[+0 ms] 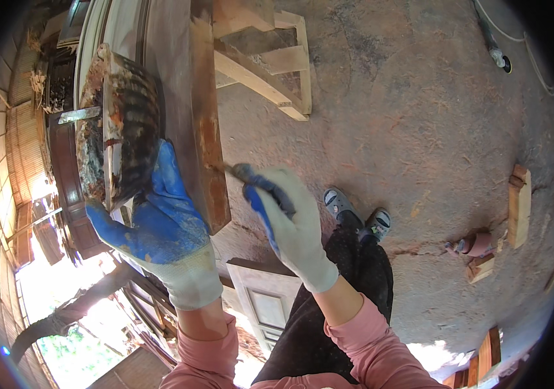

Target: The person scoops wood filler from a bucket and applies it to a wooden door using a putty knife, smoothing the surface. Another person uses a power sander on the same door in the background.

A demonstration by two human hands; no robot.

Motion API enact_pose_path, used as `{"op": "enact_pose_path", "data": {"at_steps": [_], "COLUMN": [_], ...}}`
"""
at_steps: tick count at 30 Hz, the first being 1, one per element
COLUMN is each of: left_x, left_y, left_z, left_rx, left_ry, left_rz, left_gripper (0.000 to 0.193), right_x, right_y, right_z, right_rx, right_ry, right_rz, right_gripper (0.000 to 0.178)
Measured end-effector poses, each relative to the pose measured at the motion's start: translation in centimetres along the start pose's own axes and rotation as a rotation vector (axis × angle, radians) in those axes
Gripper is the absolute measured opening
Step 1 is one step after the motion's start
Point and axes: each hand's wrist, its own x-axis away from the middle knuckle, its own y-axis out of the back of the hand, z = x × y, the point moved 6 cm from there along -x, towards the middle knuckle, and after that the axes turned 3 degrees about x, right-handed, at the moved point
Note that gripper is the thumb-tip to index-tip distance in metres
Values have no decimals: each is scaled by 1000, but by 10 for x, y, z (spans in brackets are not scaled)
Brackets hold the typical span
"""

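My left hand (173,233), in a blue-palmed white glove, grips a ribbed, stained container (133,123) crusted with brown and whitish residue. Its thumb and fingers lie on either side of the lower end. A flat pale strip (79,115) sticks out past the container's left rim. My right hand (296,230), gloved alike, is closed around a thin tool (230,170) whose tip reaches the edge of a long wooden panel (207,136). Motion blur and the fingers hide the tool's kind. The panel's side edge is reddish brown, its face greyer.
A wooden trestle (290,61) supports the panel at the far side. On the concrete floor lie a corded power tool (497,52), wood blocks (518,206) and a pinkish roll-shaped item (474,244). Another panelled piece (264,298) is near my legs. Dark panels (66,152) line the left.
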Motion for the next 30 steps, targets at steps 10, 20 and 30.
{"op": "enact_pose_path", "data": {"at_steps": [10,20,30], "left_x": [-9,-12,-8], "left_y": [-5,5,-1], "left_z": [5,9,6], "left_rx": [-142,46,-65], "left_ry": [-99,33,-46], "left_rz": [-1,36,1], "left_gripper": [73,74,77], "right_x": [-10,-37,-15], "right_y": [-17,5,-13], "right_z": [18,16,20], "right_rx": [317,-42,357], "right_ry": [316,29,364], "right_rz": [51,-93,56], "right_gripper": [38,27,32]}}
